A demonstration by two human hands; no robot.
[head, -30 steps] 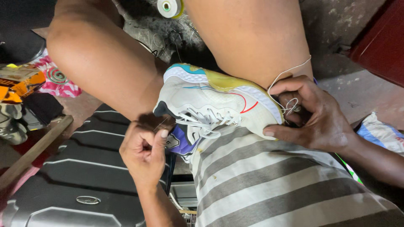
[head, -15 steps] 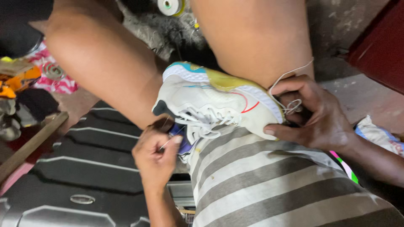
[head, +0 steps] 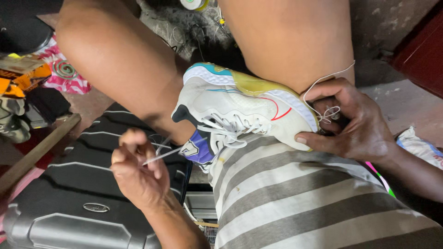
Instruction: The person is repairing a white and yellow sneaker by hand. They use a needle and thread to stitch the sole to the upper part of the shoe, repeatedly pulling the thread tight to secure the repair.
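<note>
Shoe: one white sneaker [head: 240, 113], between the knees.
Left hand [head: 138, 170]: pinching one needle [head: 161, 157].
Right hand [head: 350, 122]: clamped on the sneaker, thread [head: 323, 80] looped over it.

A rough grey concrete floor [head: 397, 99] shows at the right, worn and stained. A dark red cabinet [head: 422, 50] stands at the upper right corner. At lower left lies a black ribbed hard case [head: 60, 203] — beside it, a wooden stick [head: 37, 152]. Bright wrappers [head: 23, 76] and pink patterned cloth [head: 69, 76] clutter the left edge — light is dim, even.
</note>
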